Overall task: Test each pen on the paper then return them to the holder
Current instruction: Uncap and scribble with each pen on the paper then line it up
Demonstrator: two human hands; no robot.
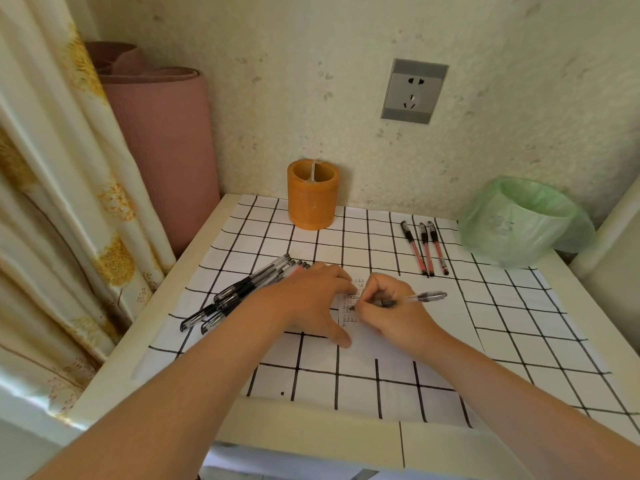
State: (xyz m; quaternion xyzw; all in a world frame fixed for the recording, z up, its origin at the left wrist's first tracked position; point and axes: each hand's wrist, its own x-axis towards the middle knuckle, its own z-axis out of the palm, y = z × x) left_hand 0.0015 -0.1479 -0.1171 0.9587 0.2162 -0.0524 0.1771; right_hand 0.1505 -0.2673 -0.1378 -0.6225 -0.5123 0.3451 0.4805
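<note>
- My right hand (391, 306) is curled around a clear-barrelled pen (420, 298), with its tip down on the paper (440, 327) among small rows of written marks.
- My left hand (311, 303) lies flat with its fingers spread and relaxed. It presses on the left edge of the paper and grips nothing.
- The paper lies on a black-and-white grid sheet (346, 386) that covers the desk (311, 441).
- A heap of black pens (242, 292) lies just left of my left hand, partly hidden by it.
- Three red pens (425, 247) lie side by side at the back right, well apart from the heap.
- The orange holder (312, 195) stands upright at the back by the wall, with no pens showing above its rim.
- A bin lined with a green bag (519, 223) sits at the far right corner.
</note>
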